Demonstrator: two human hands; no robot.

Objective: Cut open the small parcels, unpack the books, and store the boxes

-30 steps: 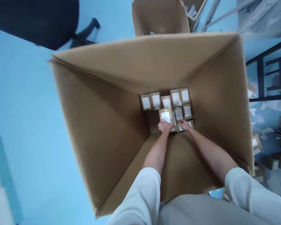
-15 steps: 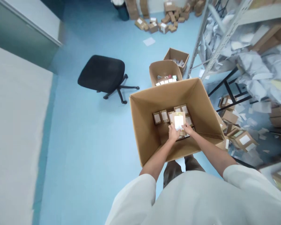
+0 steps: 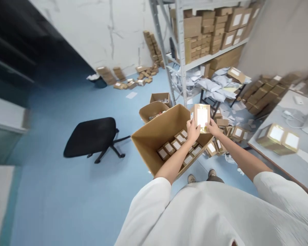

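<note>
Between my two hands is a small brown cardboard box (image 3: 206,119) with a bright white label on its face. My left hand (image 3: 192,131) grips its left side, and my right hand (image 3: 213,128) closes on its lower right side. The box is held up over the right rim of a large open carton (image 3: 149,148). Inside that carton several labelled small boxes (image 3: 176,145) lie in rows on the bottom. My left forearm hides part of them.
A black office chair (image 3: 91,136) stands left. Metal shelving (image 3: 181,51) rises behind, with stacked boxes and grey mailing bags (image 3: 215,87). At right, a white table (image 3: 269,116) bears two labelled boxes (image 3: 278,138). Parcels (image 3: 237,133) and paper scraps litter the floor.
My hands have lifted the small box from inside the large carton to above its right rim. The view has swung up and right, bringing the shelving and white table into sight.
</note>
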